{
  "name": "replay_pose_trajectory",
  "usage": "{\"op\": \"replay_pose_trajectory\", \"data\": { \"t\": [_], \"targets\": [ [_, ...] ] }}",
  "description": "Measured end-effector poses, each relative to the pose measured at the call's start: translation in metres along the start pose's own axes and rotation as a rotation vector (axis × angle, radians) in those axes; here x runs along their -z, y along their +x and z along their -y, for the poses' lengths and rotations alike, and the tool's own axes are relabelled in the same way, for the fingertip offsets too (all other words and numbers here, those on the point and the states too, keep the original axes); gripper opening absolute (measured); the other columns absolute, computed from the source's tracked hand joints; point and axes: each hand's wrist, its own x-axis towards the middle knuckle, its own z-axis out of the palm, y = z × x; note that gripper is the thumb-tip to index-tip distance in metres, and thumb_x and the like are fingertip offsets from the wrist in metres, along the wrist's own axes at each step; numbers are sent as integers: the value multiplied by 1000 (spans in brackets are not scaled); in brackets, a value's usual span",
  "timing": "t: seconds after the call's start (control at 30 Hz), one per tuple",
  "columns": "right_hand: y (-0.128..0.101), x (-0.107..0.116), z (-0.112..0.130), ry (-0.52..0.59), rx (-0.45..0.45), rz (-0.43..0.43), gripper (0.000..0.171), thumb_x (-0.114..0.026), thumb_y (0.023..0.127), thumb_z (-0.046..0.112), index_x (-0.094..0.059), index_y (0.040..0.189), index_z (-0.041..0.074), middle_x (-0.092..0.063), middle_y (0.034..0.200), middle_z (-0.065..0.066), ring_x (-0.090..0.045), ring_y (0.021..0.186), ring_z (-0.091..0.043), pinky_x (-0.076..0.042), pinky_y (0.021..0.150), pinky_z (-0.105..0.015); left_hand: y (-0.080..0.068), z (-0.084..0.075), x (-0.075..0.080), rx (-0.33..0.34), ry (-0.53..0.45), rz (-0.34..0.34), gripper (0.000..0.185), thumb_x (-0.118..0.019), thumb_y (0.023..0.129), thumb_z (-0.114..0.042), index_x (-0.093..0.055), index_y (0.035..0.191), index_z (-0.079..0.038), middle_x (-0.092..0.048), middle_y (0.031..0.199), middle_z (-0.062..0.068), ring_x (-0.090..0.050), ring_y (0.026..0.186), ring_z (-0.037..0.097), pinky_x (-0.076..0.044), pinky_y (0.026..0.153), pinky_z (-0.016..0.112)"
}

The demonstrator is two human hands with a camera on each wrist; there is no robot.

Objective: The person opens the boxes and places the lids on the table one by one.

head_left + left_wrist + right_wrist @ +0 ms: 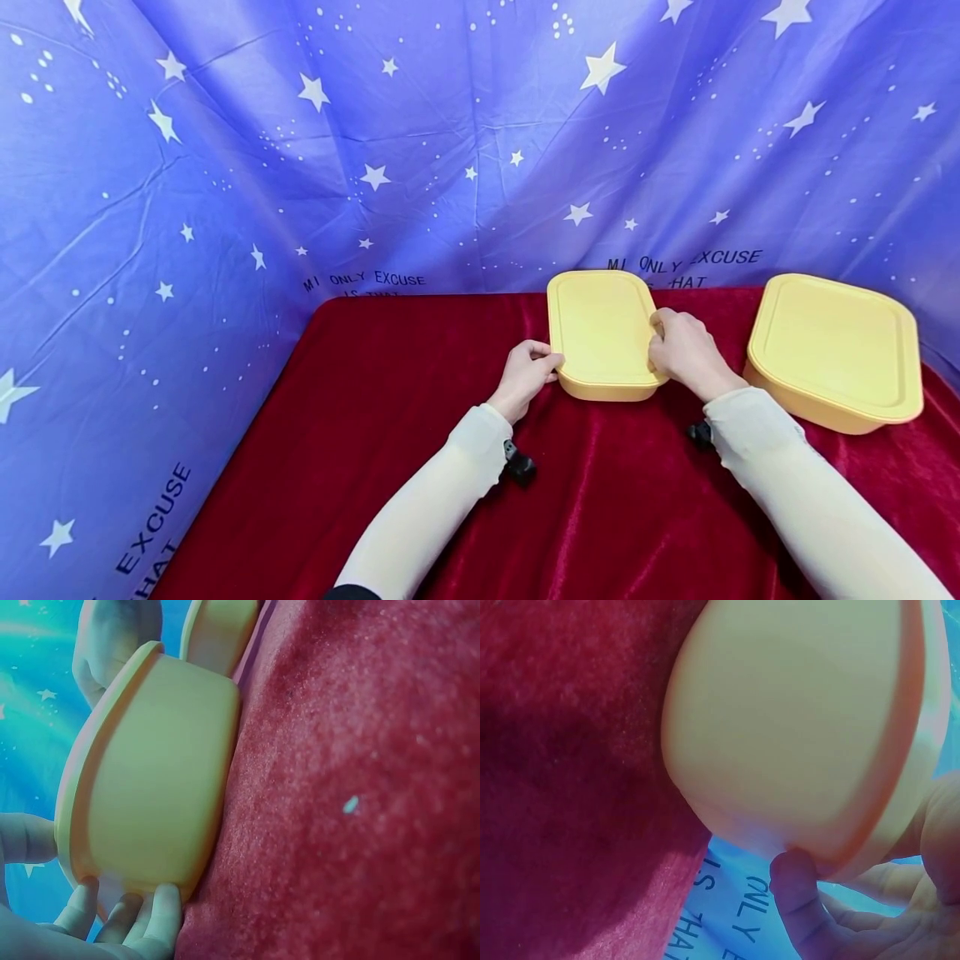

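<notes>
A small yellow lidded food container point(603, 329) stands on the red cloth with its lid on. My left hand point(525, 375) grips its left side near the front corner. In the left wrist view the left fingers point(166, 915) lie against the container's wall, with the thumb at the lid's edge. Opposite, my right hand point(690, 350) holds the right side by the rim. The right wrist view shows a right fingertip point(793, 874) under the lid's edge, against the wall, while part of that hand reaches over the lid side.
A larger yellow lidded container point(836, 350) stands to the right, behind my right forearm. Red velvety cloth point(420, 358) covers the table. A blue curtain with white stars point(472, 125) hangs behind the table and along its left side.
</notes>
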Motion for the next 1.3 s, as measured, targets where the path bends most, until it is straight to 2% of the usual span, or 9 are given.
{"op": "replay_pose_trajectory", "data": {
  "t": [0.4, 0.87, 1.3],
  "targets": [
    [3, -7, 1, -15, 21, -27, 38, -40, 85, 4, -51, 119, -11, -53, 104, -29, -52, 94, -40, -42, 85, -55, 2, 3, 6, -6, -11, -9, 17, -67, 84, -6, -58, 97, 0, -58, 90, 7, -61, 77, 14, -54, 81, 37],
    [2, -7, 6, -4, 39, -42, 37, -40, 84, 3, -52, 116, -11, -55, 98, -27, -54, 88, -38, -45, 79, -51, 0, 0, 12, 4, -9, 3, 17, -66, 84, -6, -58, 98, -1, -58, 91, 7, -62, 79, 14, -54, 80, 35],
    [4, -11, 9, 6, 25, -38, 39, -40, 86, 5, -50, 120, -11, -53, 105, -28, -52, 93, -40, -43, 84, -54, 1, 1, 17, 0, -21, 1, 18, -65, 85, -6, -57, 99, 0, -58, 92, 8, -62, 80, 14, -54, 79, 32]
  ]
}}
